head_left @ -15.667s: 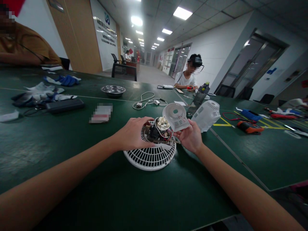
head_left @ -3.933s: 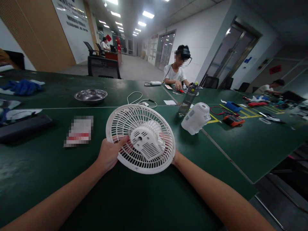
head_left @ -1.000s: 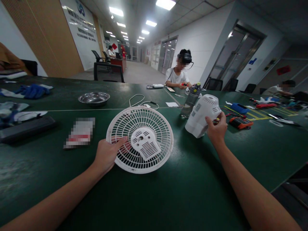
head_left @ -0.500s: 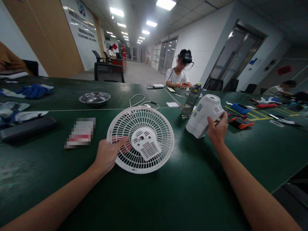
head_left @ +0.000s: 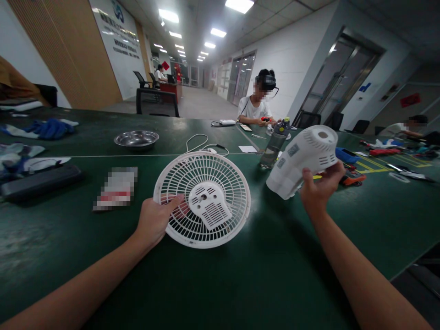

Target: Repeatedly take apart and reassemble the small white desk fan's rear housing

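Observation:
A round white fan grille (head_left: 220,185) with a vented motor cover at its middle lies tilted on the green table (head_left: 192,284). My left hand (head_left: 153,221) grips its lower left rim, fingers curled over the ribs. My right hand (head_left: 319,189) holds a white fan housing (head_left: 302,160) lifted off the table to the right of the grille, fingers wrapped round its underside.
A steel bowl (head_left: 136,138) and a white cable (head_left: 202,144) lie behind the grille, a clear bottle (head_left: 274,145) just past the housing. A dark flat case (head_left: 41,179) and cloths lie left. A seated person (head_left: 256,107) works at the far side; tools lie right.
My right hand has raised the white housing up and to the right, off the table. My left hand and the grille stay where they were.

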Demonstrator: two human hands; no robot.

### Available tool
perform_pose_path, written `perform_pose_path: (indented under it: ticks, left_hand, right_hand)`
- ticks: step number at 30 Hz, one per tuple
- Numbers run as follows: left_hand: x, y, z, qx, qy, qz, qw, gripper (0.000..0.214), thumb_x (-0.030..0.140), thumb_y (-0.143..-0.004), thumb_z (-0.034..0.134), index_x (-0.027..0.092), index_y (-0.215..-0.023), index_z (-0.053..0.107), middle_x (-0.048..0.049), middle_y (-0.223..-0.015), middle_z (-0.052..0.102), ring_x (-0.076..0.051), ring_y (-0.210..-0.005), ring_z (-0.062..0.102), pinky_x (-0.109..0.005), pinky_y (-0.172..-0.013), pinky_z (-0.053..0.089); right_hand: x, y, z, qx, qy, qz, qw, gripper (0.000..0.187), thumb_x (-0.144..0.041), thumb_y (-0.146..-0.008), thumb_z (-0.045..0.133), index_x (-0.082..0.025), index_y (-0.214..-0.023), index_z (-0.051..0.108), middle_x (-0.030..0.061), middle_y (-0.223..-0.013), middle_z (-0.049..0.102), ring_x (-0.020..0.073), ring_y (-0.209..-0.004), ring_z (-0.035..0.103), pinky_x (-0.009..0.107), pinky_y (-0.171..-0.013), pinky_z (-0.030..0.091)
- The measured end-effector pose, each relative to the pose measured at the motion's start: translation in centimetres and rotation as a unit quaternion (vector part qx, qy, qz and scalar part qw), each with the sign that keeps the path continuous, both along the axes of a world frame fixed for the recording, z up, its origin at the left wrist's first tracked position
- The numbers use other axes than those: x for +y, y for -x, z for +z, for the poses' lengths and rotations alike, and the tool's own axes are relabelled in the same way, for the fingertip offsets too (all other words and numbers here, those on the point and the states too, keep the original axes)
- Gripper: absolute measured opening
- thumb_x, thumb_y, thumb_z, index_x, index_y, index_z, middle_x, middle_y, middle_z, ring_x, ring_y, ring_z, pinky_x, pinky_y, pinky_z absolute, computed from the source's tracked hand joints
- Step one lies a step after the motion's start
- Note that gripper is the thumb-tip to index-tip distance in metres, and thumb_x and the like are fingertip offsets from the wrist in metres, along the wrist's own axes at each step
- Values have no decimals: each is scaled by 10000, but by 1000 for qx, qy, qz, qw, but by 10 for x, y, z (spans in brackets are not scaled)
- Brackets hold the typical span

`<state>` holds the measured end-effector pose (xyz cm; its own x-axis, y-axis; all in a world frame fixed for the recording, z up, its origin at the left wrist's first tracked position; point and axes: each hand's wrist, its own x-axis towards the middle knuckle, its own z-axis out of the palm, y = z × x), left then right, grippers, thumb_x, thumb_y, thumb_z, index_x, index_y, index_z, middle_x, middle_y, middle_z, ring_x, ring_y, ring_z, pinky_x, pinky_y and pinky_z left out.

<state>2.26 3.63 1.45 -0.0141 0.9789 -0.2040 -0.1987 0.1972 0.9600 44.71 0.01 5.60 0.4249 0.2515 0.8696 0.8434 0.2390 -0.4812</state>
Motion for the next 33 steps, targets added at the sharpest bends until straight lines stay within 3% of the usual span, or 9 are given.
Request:
perform_pose_path:
  ticks: [7,15,19,22,23,27,28,30,33]
  left_hand:
    - [1,4,-1,10,-21,-18,1000,139,155,-803,806,124,-936,776,-134,-883,805,-285,-771,793,-385,-661,672]
    - [5,5,-8,-13,-45,-23,999,193,206,-783,822,67,-905,767,-123,-795,787,-252,-695,768,-352,-633,654]
    - [6,4,-6,-61,-44,16,997,125,134,-800,792,68,-899,756,-104,-792,781,-223,-675,755,-336,-614,652]
    - [5,2,-3,-101,-42,51,993,76,76,-813,756,81,-889,747,-89,-797,778,-213,-677,754,-330,-611,654]
    - [5,1,-3,-110,-43,61,991,66,67,-818,746,85,-882,744,-83,-793,777,-209,-672,753,-326,-610,654]
    - [4,1,-3,-122,-62,71,988,42,92,-826,749,101,-868,744,-69,-787,775,-202,-650,745,-330,-621,655]
    - [3,2,-4,-119,-67,64,989,49,108,-823,758,105,-871,746,-69,-793,777,-207,-656,746,-339,-629,656]
    - [3,2,-6,-102,-79,47,991,94,150,-809,787,111,-888,753,-74,-815,782,-224,-689,752,-359,-655,655]
    - [4,2,-9,-69,-98,16,993,202,226,-783,831,121,-943,764,-86,-868,792,-263,-806,765,-386,-743,645]
  right_hand:
    - [7,81,-43,36,236,163,957,657,-493,-710,797,-196,-1242,551,107,-1127,697,270,-949,676,436,-876,563]
    - [34,102,-51,8,408,133,903,685,-570,-751,729,-144,-1252,538,168,-1094,720,332,-980,677,509,-918,519]
    - [25,117,-43,-7,360,105,927,683,-555,-782,705,-132,-1299,564,223,-1303,631,415,-1245,551,619,-1068,394]
    - [4,146,-38,105,285,228,925,578,-550,-840,676,-201,-1295,606,157,-1357,619,358,-1285,537,558,-1117,387]
    - [-3,159,-36,191,281,301,891,521,-548,-873,645,-227,-1283,617,123,-1320,654,329,-1236,581,532,-1092,423]
    - [-27,203,-32,449,347,568,596,453,-580,-917,560,-279,-1245,647,49,-1280,709,292,-1185,646,501,-1028,498]
    - [-30,210,-31,475,349,587,555,433,-583,-916,563,-283,-1212,662,40,-1255,722,285,-1168,657,492,-1012,513]
    - [-34,217,-32,497,350,608,511,408,-576,-905,583,-281,-1169,681,36,-1215,737,282,-1143,671,482,-979,535]
    - [-34,213,-37,475,326,612,541,419,-590,-889,591,-283,-1159,680,43,-1156,746,287,-1096,677,469,-903,566]
